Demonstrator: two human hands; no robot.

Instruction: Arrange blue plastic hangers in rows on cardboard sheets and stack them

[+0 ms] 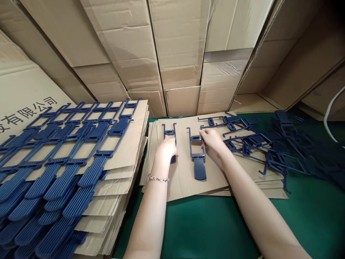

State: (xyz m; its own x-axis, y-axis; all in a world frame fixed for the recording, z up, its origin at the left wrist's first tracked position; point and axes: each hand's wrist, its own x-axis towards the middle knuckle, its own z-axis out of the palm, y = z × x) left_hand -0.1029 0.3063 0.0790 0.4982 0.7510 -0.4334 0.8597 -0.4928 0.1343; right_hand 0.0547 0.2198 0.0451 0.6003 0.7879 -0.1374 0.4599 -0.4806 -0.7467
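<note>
Head view: bare left hand (165, 147) and bare right hand (212, 140) are working over flat brown cardboard sheets (183, 187) on a green worktop (205, 219).
Left hand: is grasping a dark-blue plastic frame with hooked prongs (169, 132) around its middle; palm is covering most of it.
Right hand: is pinching the upper right edge of a matching dark-blue plastic frame with a ribbed tongue (199, 169), just beside the first, tongue pointing toward the wearer.
Left stack: dark-blue ribbed frames in neat rows (93, 172) are lying on layered brown cardboard (132, 144), sheets showing between layers; reading this as the finished portion.
Centre sheet: two frames are lying side by side, apart; probably an early stage of this layer, bare cardboard showing around them.
Right pile: loose, tangled dark-blue frames (248, 140) are waiting, partly on the sheets; likely the remainder, count unclear.
Writing: large dark Chinese characters are showing on a tan cardboard panel (16, 82) at far left, reading "有限公司" (company limited); preceding character is running out of frame.
Brand: none is reading legibly.
</note>
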